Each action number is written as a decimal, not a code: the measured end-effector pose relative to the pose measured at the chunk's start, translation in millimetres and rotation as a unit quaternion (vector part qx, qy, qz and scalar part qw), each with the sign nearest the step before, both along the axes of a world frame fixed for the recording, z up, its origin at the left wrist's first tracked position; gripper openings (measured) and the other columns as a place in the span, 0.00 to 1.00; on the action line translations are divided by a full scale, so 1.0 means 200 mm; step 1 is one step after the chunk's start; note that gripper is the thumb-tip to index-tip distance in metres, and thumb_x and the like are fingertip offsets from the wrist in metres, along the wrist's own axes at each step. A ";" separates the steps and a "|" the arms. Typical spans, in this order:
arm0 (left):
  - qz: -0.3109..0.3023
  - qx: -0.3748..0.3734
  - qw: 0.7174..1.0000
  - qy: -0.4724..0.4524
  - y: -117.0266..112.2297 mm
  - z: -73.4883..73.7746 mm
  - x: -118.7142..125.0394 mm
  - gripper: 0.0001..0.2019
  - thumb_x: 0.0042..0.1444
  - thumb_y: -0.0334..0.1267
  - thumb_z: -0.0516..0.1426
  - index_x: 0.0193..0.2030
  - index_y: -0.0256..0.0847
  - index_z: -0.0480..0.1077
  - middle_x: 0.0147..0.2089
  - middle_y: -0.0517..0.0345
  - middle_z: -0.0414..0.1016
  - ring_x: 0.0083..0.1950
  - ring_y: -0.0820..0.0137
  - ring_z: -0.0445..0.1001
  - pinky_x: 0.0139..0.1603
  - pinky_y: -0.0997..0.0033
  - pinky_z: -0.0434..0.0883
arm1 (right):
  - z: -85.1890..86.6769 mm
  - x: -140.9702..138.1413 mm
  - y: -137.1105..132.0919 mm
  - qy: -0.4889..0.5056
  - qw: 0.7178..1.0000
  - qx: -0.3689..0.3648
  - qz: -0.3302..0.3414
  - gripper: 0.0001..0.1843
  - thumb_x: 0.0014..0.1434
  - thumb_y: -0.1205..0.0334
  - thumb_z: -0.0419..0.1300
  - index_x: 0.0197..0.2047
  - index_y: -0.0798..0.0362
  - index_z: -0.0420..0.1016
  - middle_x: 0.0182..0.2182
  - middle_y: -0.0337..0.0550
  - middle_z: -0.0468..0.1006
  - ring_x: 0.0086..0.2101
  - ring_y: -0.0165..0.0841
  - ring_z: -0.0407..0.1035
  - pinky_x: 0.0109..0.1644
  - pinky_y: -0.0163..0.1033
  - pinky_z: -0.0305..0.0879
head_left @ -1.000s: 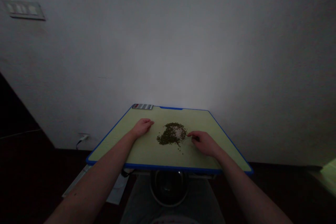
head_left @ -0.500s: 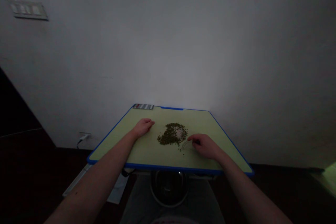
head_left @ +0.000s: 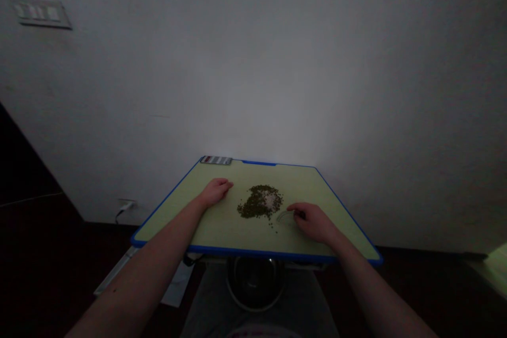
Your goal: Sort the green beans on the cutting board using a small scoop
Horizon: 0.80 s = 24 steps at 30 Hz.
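A pile of small green beans or grains point(head_left: 253, 205) lies on a pale yellow-green board point(head_left: 222, 229), with a patch of pale pinkish grains point(head_left: 271, 200) at its right side. My right hand point(head_left: 312, 220) is to the right of the pile, its fingers closed on a thin, pale, curved tool point(head_left: 284, 215) whose exact kind I cannot make out. The tool's end is apart from the pile, near a few stray grains. Left of the pile, my left hand point(head_left: 215, 191) rests on the board with its fingers curled in, and nothing shows in them.
A phone point(head_left: 216, 160) lies at the board's far left corner. Below the near blue edge, a metal bowl point(head_left: 256, 282) sits on my lap. The wall point(head_left: 269, 74) rises right behind the board. A plug point(head_left: 125, 207) with a cable is at lower left.
My right hand has shifted slightly to the right, drawing the curved tool a little away from the pile. My left hand and the pile look the same.
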<state>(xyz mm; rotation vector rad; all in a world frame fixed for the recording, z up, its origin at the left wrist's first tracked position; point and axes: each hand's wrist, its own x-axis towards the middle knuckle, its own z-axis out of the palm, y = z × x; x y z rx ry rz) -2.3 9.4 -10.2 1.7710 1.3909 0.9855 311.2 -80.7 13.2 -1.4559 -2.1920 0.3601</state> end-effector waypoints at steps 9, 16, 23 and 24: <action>0.011 0.002 1.000 0.004 0.01 -0.01 0.00 0.19 0.45 0.52 0.49 0.16 0.39 0.58 0.12 0.65 0.56 0.16 0.77 0.54 0.20 0.74 0.53 | -0.01 -0.05 0.00 -0.010 1.000 0.000 0.009 0.19 0.49 0.68 0.48 0.42 0.54 0.72 0.24 0.41 0.73 0.23 0.28 0.63 0.30 0.32 0.56; 0.006 -0.001 1.000 0.005 0.01 0.00 0.00 0.18 0.46 0.51 0.49 0.15 0.39 0.58 0.12 0.65 0.56 0.16 0.77 0.53 0.20 0.74 0.53 | -0.01 -0.07 0.00 -0.019 1.000 0.006 -0.018 0.19 0.48 0.69 0.48 0.43 0.53 0.72 0.28 0.42 0.75 0.27 0.29 0.66 0.33 0.32 0.57; 0.007 0.008 1.000 0.006 0.01 -0.01 0.00 0.18 0.46 0.51 0.49 0.16 0.39 0.59 0.12 0.65 0.56 0.16 0.77 0.54 0.20 0.74 0.53 | -0.04 -0.02 0.01 -0.013 0.998 0.010 -0.056 0.19 0.47 0.69 0.49 0.42 0.54 0.72 0.25 0.41 0.75 0.27 0.30 0.66 0.33 0.33 0.57; 0.005 0.010 1.000 0.007 0.02 -0.01 0.00 0.19 0.46 0.51 0.49 0.16 0.39 0.59 0.12 0.65 0.56 0.16 0.77 0.54 0.20 0.74 0.53 | -0.04 -0.02 0.01 -0.012 0.998 0.010 -0.054 0.19 0.47 0.69 0.49 0.42 0.54 0.72 0.25 0.41 0.74 0.27 0.30 0.66 0.33 0.33 0.57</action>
